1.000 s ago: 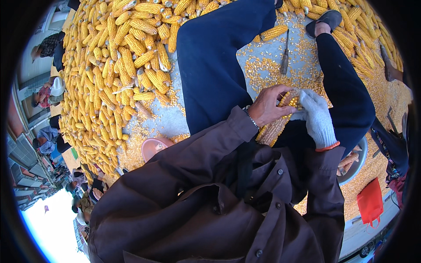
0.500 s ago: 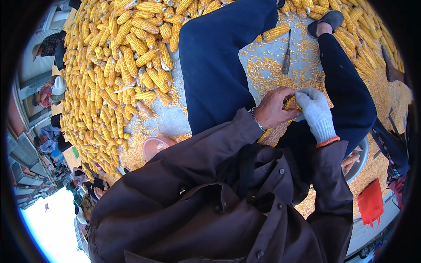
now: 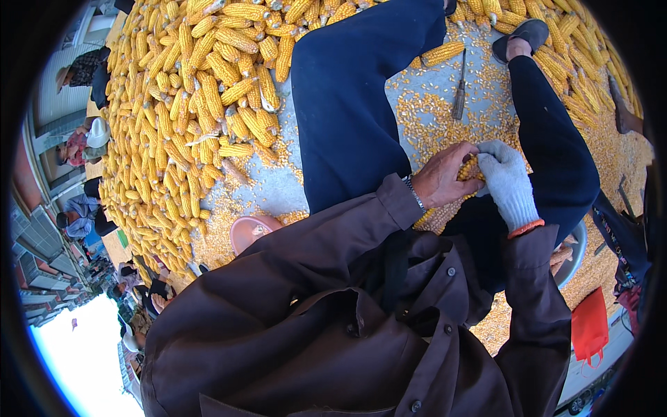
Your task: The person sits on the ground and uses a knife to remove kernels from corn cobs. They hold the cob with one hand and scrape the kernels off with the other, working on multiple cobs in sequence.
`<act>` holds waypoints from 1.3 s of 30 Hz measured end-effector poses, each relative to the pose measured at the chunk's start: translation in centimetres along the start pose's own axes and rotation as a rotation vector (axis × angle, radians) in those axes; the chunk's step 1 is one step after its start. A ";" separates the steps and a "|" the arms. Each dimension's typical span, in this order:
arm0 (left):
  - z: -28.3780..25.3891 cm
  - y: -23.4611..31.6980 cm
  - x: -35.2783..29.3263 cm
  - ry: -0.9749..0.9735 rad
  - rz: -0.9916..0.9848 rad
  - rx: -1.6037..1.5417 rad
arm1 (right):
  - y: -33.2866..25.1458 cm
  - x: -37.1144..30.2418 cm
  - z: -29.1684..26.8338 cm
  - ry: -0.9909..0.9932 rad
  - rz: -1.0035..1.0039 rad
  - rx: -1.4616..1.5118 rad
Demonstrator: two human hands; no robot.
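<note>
Outdoor grey floor (image 3: 279,186), strewn with loose yellow kernels (image 3: 425,119). Nearest: wearer's dark brown buttoned jacket (image 3: 306,313), filling the lower middle of the view. Corn cob (image 3: 439,217) sits above the lap, slanted, lower end toward the jacket, partly stripped: pale bare stretch low down, yellow kernels up between the fingers.

Left grip (image 3: 445,175): bare hand, closed around the cob, thumb and fingers on opposite sides. Metal bracelet (image 3: 415,194) on that wrist. Right grip (image 3: 506,182): whitish knit glove with orange cuff, fingers bent at the cob's upper end, right next to the left fingertips. Contact is mostly hidden by the glove, so can't tell how tight it is.

Dark navy trousers (image 3: 347,104), knees spread. Between the legs, a screwdriver-like tool (image 3: 459,97) lies on the floor, handle toward the wearer; one whole cob (image 3: 442,53) near its tip. Blue-grey basin (image 3: 581,254) beside the right leg with bare cobs (image 3: 560,256) in it. Pink tub (image 3: 243,233) beyond the left forearm. Red bag (image 3: 590,326) past the basin, toward the right edge.

Farther out: big heap of yellow cobs (image 3: 174,125) on the left, running across the top. Several people along the left rim, one in a white hat (image 3: 98,132). Buildings (image 3: 48,260) behind them, bright sky (image 3: 69,354) lower left.
</note>
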State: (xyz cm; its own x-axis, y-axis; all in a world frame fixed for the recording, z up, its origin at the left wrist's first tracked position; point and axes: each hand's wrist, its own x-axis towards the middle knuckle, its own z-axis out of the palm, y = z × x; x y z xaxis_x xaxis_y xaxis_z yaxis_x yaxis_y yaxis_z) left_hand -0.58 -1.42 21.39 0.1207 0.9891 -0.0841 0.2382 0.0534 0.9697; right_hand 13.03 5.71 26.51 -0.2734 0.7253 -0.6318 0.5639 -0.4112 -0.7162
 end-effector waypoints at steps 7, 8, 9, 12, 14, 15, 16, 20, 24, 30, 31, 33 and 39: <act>0.2 -0.1 -0.6 -0.156 -0.187 -0.077 | 0.7 0.0 -0.3 -0.024 0.074 0.289; 0.2 -0.2 -0.7 -0.163 -0.223 -0.092 | 0.8 -0.2 -0.5 -0.056 0.072 0.299; 0.1 -0.3 -0.6 -0.165 -0.217 -0.090 | 0.9 -0.2 -0.6 -0.089 0.068 0.309; 0.2 -0.6 -0.6 -0.170 -0.192 -0.091 | 0.9 -0.5 -1.5 -0.180 0.048 0.339; 0.3 -1.0 -0.6 -0.163 -0.166 -0.090 | 0.8 -0.7 -2.3 -0.228 0.007 0.319; 0.3 -1.2 -0.6 -0.160 -0.144 -0.119 | 0.8 -0.8 -2.6 -0.246 -0.028 0.290; 0.3 -1.4 -0.7 -0.159 -0.124 -0.142 | 0.9 -0.9 -2.8 -0.281 -0.086 0.273; 0.4 -1.7 -0.7 -0.152 -0.110 -0.260 | 1.5 -0.7 -2.9 -0.249 -0.241 0.110; 0.2 -1.7 -0.7 -0.209 -0.121 -0.348 | 1.8 -0.4 -3.0 -0.281 -0.310 0.013; -0.1 -1.5 -0.6 -0.287 -0.115 -0.420 | 1.2 0.1 -4.1 -0.408 -0.346 -0.073; -0.1 -1.4 -0.6 -0.293 -0.115 -0.445 | 1.1 0.2 -4.1 -0.442 -0.360 -0.035; -0.1 -1.3 -0.6 -0.309 -0.116 -0.477 | 1.2 0.2 -4.0 -0.443 -0.314 0.010; -0.5 -1.1 -0.6 -0.384 -0.132 -0.543 | 1.8 -0.4 -3.5 -0.399 -0.311 0.088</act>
State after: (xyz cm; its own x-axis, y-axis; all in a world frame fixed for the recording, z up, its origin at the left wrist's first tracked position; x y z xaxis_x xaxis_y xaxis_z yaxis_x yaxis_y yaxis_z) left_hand -1.39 -1.96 20.46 0.4814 0.8561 -0.1881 -0.2313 0.3310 0.9148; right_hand 16.84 6.62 26.46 -0.7037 0.5605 -0.4365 0.3452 -0.2672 -0.8997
